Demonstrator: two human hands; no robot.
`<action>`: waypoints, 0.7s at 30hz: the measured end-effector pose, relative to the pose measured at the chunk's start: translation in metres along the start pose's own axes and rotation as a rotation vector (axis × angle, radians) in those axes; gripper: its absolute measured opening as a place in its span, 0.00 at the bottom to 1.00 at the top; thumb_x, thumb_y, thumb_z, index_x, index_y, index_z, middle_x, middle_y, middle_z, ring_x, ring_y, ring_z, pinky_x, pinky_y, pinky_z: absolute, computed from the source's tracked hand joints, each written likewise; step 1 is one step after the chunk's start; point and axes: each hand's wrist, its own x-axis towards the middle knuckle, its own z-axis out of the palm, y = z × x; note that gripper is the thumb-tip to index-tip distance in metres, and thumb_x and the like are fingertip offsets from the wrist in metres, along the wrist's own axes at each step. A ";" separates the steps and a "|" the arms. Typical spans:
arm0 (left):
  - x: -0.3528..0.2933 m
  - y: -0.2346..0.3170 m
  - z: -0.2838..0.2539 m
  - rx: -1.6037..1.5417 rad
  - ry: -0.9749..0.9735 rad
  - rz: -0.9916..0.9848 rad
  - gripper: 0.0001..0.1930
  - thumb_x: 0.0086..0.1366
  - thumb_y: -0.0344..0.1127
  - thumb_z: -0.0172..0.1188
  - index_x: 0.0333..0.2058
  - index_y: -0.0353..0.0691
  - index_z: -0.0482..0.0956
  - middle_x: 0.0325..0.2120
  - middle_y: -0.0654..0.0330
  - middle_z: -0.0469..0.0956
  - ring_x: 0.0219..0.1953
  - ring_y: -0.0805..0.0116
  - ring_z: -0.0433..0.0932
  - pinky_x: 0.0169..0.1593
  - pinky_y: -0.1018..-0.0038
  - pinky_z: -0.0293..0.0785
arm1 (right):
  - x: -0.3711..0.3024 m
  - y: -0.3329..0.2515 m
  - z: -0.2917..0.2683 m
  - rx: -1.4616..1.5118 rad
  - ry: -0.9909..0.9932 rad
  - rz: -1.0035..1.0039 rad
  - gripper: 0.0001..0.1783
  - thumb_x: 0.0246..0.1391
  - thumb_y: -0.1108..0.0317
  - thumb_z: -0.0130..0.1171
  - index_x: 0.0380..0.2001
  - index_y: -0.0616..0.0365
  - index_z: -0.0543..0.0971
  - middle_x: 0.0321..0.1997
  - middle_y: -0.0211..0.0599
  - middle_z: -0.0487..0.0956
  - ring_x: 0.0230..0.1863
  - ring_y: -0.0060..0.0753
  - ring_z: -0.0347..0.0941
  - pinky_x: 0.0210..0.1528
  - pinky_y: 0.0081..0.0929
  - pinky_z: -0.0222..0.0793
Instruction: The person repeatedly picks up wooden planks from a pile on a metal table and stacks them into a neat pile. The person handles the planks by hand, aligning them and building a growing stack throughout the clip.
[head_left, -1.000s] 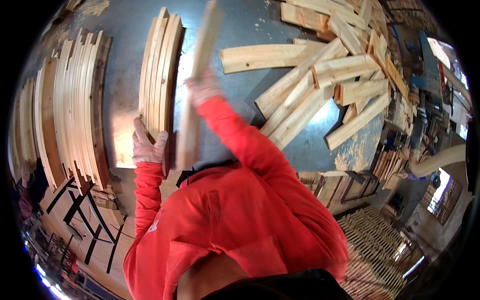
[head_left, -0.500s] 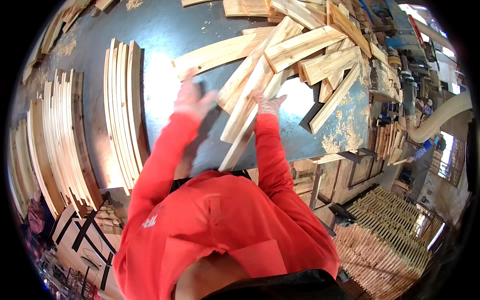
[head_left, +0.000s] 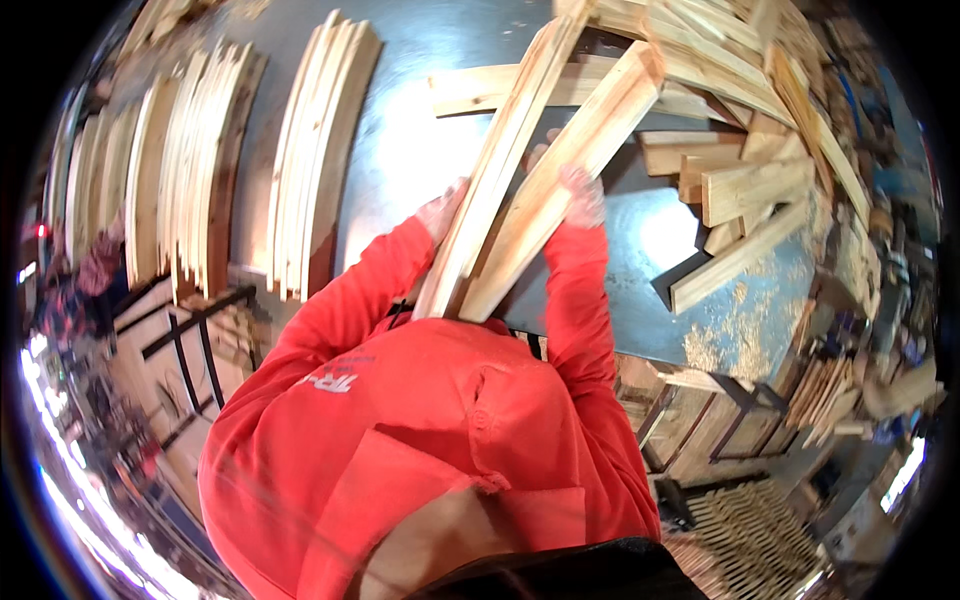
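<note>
Several long pale wooden boards are gathered in front of my body, their near ends close to my chest. My left hand [head_left: 443, 210] is closed on the outer side of the left-hand boards [head_left: 505, 145], which are tipped up toward their narrow edges. On the other side, my right hand [head_left: 582, 197] grips a wider wooden board [head_left: 590, 135] slanting away to the right, its broad face tilted up. Some fingertips show between the two groups. Another board [head_left: 470, 90] lies crosswise beyond them on the dark table [head_left: 400, 120].
Upright rows of boards [head_left: 318, 150] stand on the table to the left, with more rows [head_left: 205, 150] beyond. A loose heap of boards [head_left: 755, 185] covers the far right. Sawdust [head_left: 735, 330] lies at the right edge. Slatted wood [head_left: 750, 530] is stacked at lower right.
My left hand has come down from the far board to the near boards. Both hands have taken hold of boards and tilted them up. The view has shifted, moving the rows rightward.
</note>
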 end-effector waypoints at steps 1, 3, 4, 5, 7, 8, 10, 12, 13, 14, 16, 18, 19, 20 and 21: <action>0.004 0.000 -0.001 -0.155 -0.044 -0.168 0.33 0.71 0.62 0.28 0.58 0.42 0.64 0.43 0.45 0.78 0.41 0.55 0.78 0.51 0.66 0.72 | 0.002 0.005 -0.003 -0.076 0.003 0.040 0.29 0.47 0.53 0.64 0.45 0.62 0.70 0.33 0.43 0.76 0.32 0.41 0.74 0.34 0.37 0.74; 0.002 -0.004 -0.001 -0.490 -0.138 -0.493 0.31 0.72 0.60 0.28 0.61 0.42 0.58 0.45 0.44 0.77 0.42 0.54 0.78 0.52 0.67 0.72 | 0.006 0.017 -0.012 -0.229 0.000 0.128 0.31 0.44 0.55 0.67 0.46 0.62 0.70 0.33 0.44 0.76 0.35 0.43 0.74 0.38 0.39 0.74; -0.003 0.004 -0.001 -0.304 -0.158 -0.434 0.32 0.70 0.59 0.35 0.62 0.39 0.56 0.47 0.43 0.75 0.45 0.55 0.77 0.52 0.67 0.71 | 0.014 0.027 -0.043 -0.123 -0.112 0.197 0.31 0.43 0.57 0.67 0.48 0.62 0.70 0.36 0.44 0.77 0.38 0.43 0.74 0.42 0.39 0.74; -0.010 0.014 -0.004 -0.132 -0.170 -0.382 0.34 0.69 0.57 0.41 0.63 0.36 0.54 0.49 0.42 0.74 0.48 0.56 0.75 0.53 0.66 0.71 | 0.012 0.032 -0.043 -0.120 -0.076 0.235 0.32 0.43 0.57 0.67 0.49 0.62 0.70 0.37 0.44 0.77 0.39 0.43 0.74 0.42 0.39 0.74; -0.024 0.009 -0.001 -0.003 -0.156 -0.276 0.42 0.63 0.55 0.54 0.65 0.33 0.50 0.52 0.40 0.71 0.53 0.55 0.73 0.56 0.65 0.69 | 0.002 0.037 -0.043 -0.116 0.004 0.295 0.32 0.44 0.57 0.66 0.51 0.62 0.71 0.39 0.45 0.78 0.40 0.43 0.75 0.43 0.39 0.74; -0.032 0.002 0.005 -0.040 -0.133 -0.221 0.47 0.57 0.55 0.60 0.65 0.32 0.48 0.53 0.39 0.70 0.55 0.52 0.72 0.57 0.65 0.68 | 0.001 0.037 -0.045 -0.070 0.085 0.306 0.33 0.47 0.55 0.66 0.53 0.61 0.71 0.42 0.43 0.78 0.41 0.42 0.75 0.47 0.39 0.73; -0.035 0.004 0.011 -0.001 -0.140 -0.196 0.67 0.36 0.55 0.75 0.67 0.31 0.42 0.57 0.37 0.66 0.62 0.48 0.65 0.63 0.65 0.62 | 0.026 0.016 -0.125 -0.555 0.207 0.063 0.33 0.51 0.55 0.64 0.55 0.65 0.69 0.46 0.46 0.77 0.48 0.42 0.74 0.53 0.37 0.70; -0.046 -0.002 0.006 0.183 -0.040 -0.357 0.66 0.36 0.60 0.74 0.67 0.31 0.45 0.57 0.37 0.66 0.61 0.46 0.66 0.63 0.64 0.62 | -0.001 0.021 -0.023 -1.200 0.439 -0.131 0.30 0.56 0.65 0.61 0.59 0.67 0.66 0.55 0.45 0.75 0.54 0.39 0.72 0.59 0.33 0.66; -0.047 0.003 0.003 0.295 -0.009 -0.409 0.66 0.36 0.62 0.73 0.66 0.31 0.47 0.58 0.37 0.66 0.61 0.46 0.66 0.63 0.63 0.62 | -0.015 0.017 -0.013 -1.129 0.407 -0.331 0.30 0.56 0.68 0.61 0.59 0.67 0.66 0.56 0.44 0.74 0.55 0.38 0.72 0.59 0.32 0.66; -0.046 0.003 -0.004 0.222 0.035 -0.423 0.57 0.40 0.57 0.75 0.63 0.31 0.57 0.55 0.41 0.70 0.58 0.51 0.70 0.60 0.65 0.64 | -0.022 0.015 -0.009 -1.046 0.373 -0.529 0.29 0.55 0.71 0.61 0.60 0.66 0.66 0.57 0.44 0.73 0.55 0.38 0.71 0.59 0.31 0.66; -0.054 0.000 -0.024 -0.093 0.111 -0.185 0.47 0.44 0.53 0.74 0.58 0.31 0.66 0.48 0.46 0.75 0.52 0.57 0.74 0.57 0.67 0.67 | -0.052 0.012 0.026 -0.729 0.356 -0.512 0.29 0.54 0.76 0.61 0.60 0.64 0.67 0.58 0.42 0.71 0.55 0.36 0.70 0.59 0.30 0.66; -0.057 0.004 -0.034 -0.289 0.148 -0.078 0.37 0.48 0.51 0.73 0.52 0.32 0.73 0.41 0.51 0.78 0.44 0.64 0.75 0.51 0.69 0.70 | -0.087 0.031 0.010 -0.937 0.069 -0.338 0.28 0.56 0.74 0.58 0.61 0.62 0.66 0.52 0.38 0.74 0.49 0.31 0.72 0.53 0.24 0.69; -0.056 0.008 -0.037 -0.322 0.130 -0.086 0.33 0.50 0.51 0.72 0.48 0.32 0.76 0.37 0.54 0.79 0.40 0.67 0.75 0.47 0.70 0.70 | -0.100 0.037 0.013 -1.275 -0.052 -0.435 0.28 0.56 0.73 0.59 0.60 0.63 0.67 0.51 0.40 0.74 0.48 0.30 0.73 0.51 0.25 0.70; -0.058 0.011 -0.041 -0.353 0.125 -0.103 0.30 0.51 0.51 0.71 0.45 0.33 0.78 0.32 0.57 0.79 0.35 0.71 0.74 0.43 0.71 0.71 | -0.109 0.047 0.018 -1.604 -0.191 -0.520 0.29 0.55 0.71 0.60 0.59 0.64 0.67 0.49 0.42 0.75 0.47 0.30 0.73 0.50 0.26 0.72; -0.056 0.016 -0.046 -0.382 0.114 -0.114 0.26 0.53 0.51 0.70 0.41 0.33 0.81 0.28 0.60 0.79 0.30 0.74 0.73 0.39 0.72 0.72 | -0.116 0.066 0.025 -1.455 -0.138 -0.324 0.33 0.52 0.69 0.64 0.60 0.65 0.66 0.50 0.45 0.75 0.45 0.30 0.75 0.47 0.27 0.73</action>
